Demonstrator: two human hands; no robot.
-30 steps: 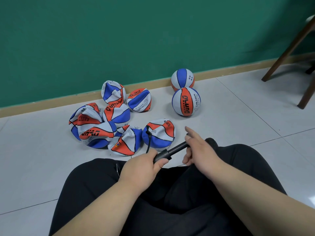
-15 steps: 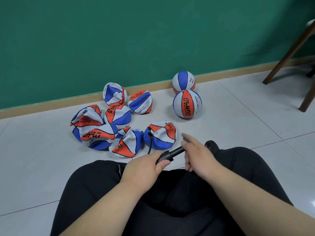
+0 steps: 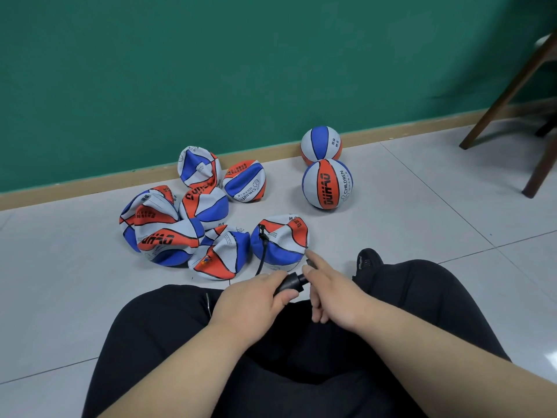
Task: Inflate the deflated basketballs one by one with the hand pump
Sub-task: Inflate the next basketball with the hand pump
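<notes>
While my left hand (image 3: 253, 300) curls tight around the barrel of the black hand pump (image 3: 291, 282), my right hand (image 3: 334, 294) covers its handle end, forefinger straight. I cannot tell whether the other fingers grip. The pump's hose (image 3: 262, 248) runs just ahead of my hands into a deflated basketball (image 3: 283, 236).

A plain indoor room: green wall (image 3: 211, 70) with tan skirting board (image 3: 90, 187) at 12 o'clock, pale floor tiles (image 3: 422, 221), dark wooden furniture legs (image 3: 509, 90) at 2 o'clock.
</notes>
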